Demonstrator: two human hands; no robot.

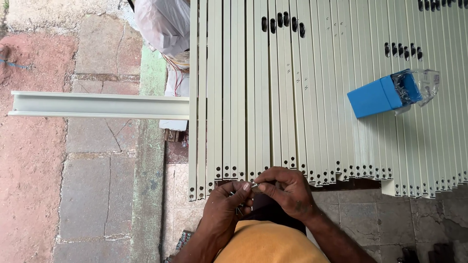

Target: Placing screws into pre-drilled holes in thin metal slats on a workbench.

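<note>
— Where do the metal strips [312,97] lie?

— Side by side, their near ends just before the two hands. The left hand [225,202] touches the right hand [285,191] there.

— And the box [378,96]?

— On the strips, to the right. A channel piece [97,104] sticks out left, over the paved floor [92,195]. A bag [163,24] sits behind it.

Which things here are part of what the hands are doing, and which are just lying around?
In use: left hand and right hand pinching small metal fasteners; cream metal channels; blue box of hardware.
Lying about: single channel sticking out sideways; white plastic bag.
</note>
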